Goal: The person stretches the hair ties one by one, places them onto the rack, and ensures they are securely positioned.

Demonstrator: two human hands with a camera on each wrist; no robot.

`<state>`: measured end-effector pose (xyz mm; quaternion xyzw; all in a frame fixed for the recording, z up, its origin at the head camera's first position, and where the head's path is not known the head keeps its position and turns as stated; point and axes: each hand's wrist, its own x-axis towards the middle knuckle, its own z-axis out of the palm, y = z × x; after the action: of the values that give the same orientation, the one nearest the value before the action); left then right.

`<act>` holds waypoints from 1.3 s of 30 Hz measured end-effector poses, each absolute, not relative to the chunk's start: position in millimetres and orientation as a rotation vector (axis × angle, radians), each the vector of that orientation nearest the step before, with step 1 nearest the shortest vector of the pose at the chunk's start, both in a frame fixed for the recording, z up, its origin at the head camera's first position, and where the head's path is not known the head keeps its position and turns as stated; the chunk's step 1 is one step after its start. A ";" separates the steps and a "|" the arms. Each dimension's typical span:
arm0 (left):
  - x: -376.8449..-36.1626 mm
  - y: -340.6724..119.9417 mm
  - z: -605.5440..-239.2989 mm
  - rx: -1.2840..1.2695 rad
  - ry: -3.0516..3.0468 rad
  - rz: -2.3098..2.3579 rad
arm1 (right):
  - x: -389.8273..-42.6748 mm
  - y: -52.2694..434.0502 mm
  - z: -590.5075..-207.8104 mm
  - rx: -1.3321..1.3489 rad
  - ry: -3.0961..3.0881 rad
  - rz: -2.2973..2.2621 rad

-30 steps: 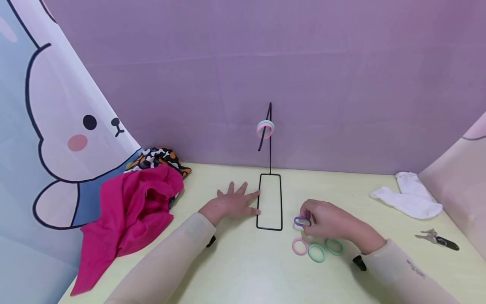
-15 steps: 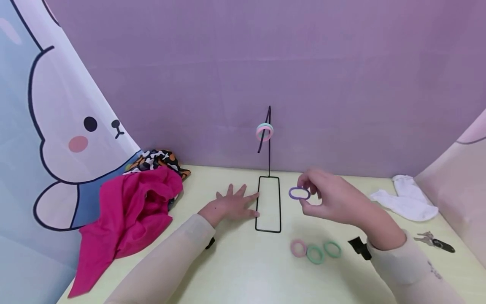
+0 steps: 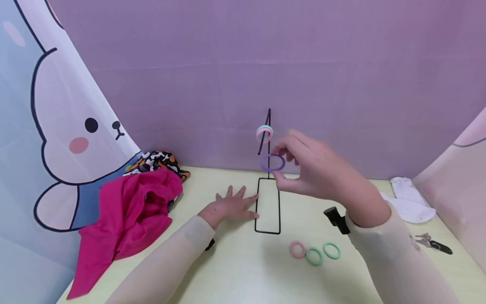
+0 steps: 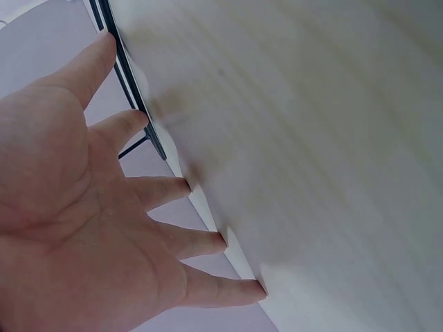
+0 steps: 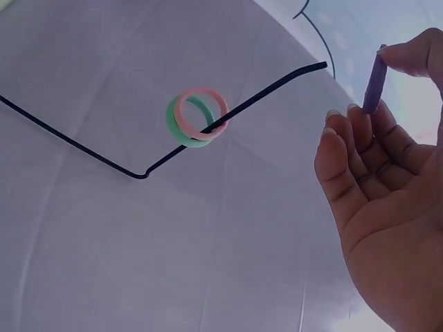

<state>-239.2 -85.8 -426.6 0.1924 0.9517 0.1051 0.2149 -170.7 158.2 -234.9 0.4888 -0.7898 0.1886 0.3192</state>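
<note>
Head view: right hand [image 3: 315, 175] pinches purple ring [image 3: 272, 162] at its fingertips.

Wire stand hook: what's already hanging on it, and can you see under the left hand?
On the wire stand's hook hang two bands, one pink, one green. The purple band is still pinched in the right hand. The left hand lies flat on the table, covering whatever is beneath.

We see a pale yellow table [image 3: 235, 270] set against a plain purple wall [image 3: 243, 63]. Left of the table hangs a curtain [image 3: 57, 139] printed with a cartoon rabbit; soft, even light falls over everything.
</note>
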 end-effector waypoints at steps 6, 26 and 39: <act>-238.3 -85.2 -425.6 0.544 2.635 0.285 | -190.0 146.3 -233.6 1.215 -2.101 0.394; -239.6 -84.4 -429.6 0.522 2.642 0.272 | -230.7 137.7 -246.6 1.022 -2.109 0.206; -240.0 -85.1 -429.6 0.523 2.652 0.255 | -216.4 154.3 -246.9 0.888 -2.271 0.189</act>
<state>-240.0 -85.1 -429.6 0.1883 0.9546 0.0919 0.2116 -216.4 154.3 -246.9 0.3414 -0.8729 0.0727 0.3410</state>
